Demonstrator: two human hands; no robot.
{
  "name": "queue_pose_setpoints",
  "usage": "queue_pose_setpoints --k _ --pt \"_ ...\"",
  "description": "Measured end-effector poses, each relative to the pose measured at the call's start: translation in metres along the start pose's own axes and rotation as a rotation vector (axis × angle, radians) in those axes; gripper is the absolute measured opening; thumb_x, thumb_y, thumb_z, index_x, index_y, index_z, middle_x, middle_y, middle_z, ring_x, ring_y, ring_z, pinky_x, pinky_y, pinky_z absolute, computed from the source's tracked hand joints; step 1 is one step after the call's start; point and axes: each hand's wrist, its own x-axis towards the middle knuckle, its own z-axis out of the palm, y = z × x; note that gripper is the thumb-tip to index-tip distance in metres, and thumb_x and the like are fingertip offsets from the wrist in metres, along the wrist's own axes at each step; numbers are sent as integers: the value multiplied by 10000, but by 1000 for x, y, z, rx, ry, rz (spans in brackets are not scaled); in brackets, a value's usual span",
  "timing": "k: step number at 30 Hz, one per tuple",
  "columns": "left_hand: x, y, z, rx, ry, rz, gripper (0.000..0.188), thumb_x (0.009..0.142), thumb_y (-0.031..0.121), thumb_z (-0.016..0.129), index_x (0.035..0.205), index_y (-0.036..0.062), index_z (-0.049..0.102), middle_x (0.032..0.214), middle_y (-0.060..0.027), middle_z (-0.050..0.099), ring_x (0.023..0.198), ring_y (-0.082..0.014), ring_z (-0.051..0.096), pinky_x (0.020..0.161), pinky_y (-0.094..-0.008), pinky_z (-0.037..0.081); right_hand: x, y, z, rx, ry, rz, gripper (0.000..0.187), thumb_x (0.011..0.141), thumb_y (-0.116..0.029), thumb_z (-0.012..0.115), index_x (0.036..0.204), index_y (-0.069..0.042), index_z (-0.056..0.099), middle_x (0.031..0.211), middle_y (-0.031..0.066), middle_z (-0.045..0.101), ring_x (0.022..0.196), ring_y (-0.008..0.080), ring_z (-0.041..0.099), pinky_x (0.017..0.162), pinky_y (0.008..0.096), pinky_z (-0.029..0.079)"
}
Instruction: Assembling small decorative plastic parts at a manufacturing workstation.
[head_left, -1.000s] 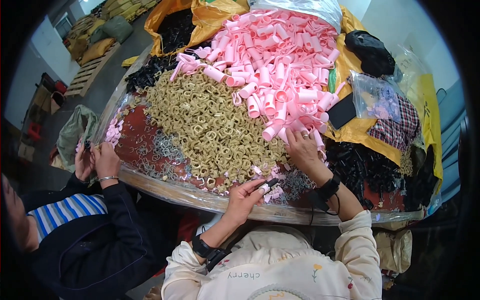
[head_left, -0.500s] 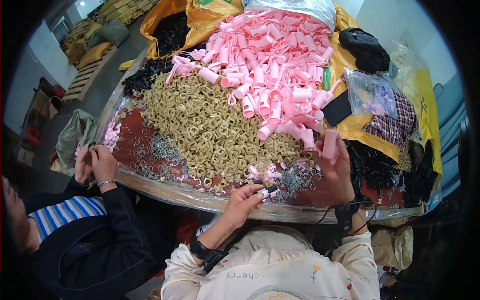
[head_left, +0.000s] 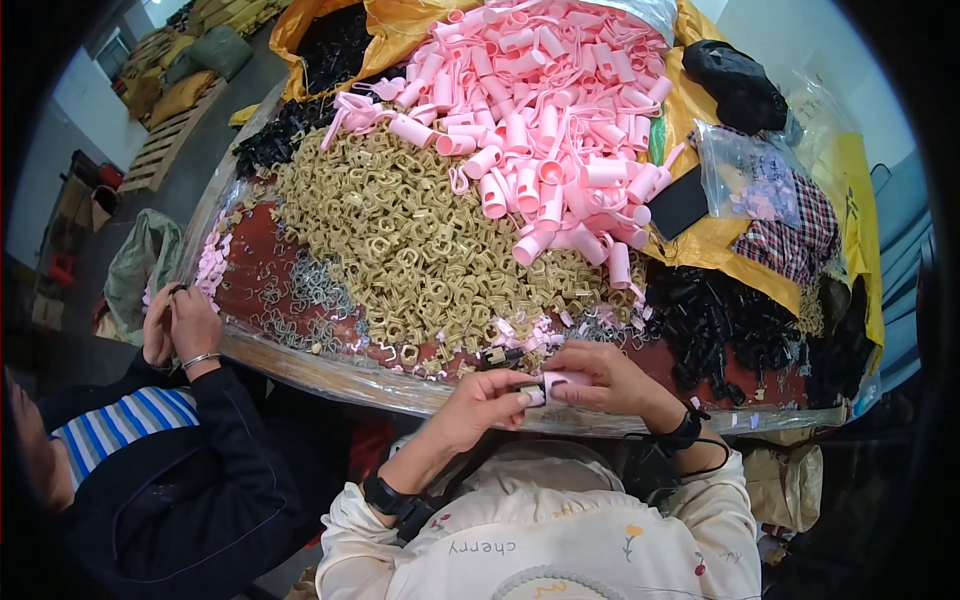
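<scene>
In front of my body, my left hand (head_left: 480, 405) pinches a small black part with a pale pink section (head_left: 533, 395). My right hand (head_left: 612, 378) grips a pink plastic sleeve (head_left: 563, 380), held against the end of that part. The fingers partly cover both pieces, so how far one sits inside the other cannot be seen. Just beyond my hands lie pink bits (head_left: 530, 330) and a black piece (head_left: 505, 357) on the red tabletop. A heap of khaki plastic rings (head_left: 400, 240) spreads farther up, with a large pile of pink sleeves (head_left: 540, 110) behind it.
Black plastic parts (head_left: 715, 330) are heaped at the right, below a dark phone (head_left: 678, 205) and a clear bag (head_left: 748, 180). Metal clips (head_left: 310, 290) lie on the left. Beside me, a co-worker's hands (head_left: 183, 325) hold something small at the table's edge.
My right hand has brought the pink sleeve leftward and down to meet the part in my left hand. My left hand has barely shifted. The whole view has tilted slightly.
</scene>
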Motion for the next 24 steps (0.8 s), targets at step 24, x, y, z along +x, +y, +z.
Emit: queue_pose_setpoints --k 24 --pt "9 -12 10 -113 -47 -259 277 822 101 539 1071 -16 505 856 -61 587 724 -147 603 637 -228 504 -20 6 27 -15 108 116 283 847 -223 465 1030 -9 500 943 152 516 819 249 535 697 329 423"
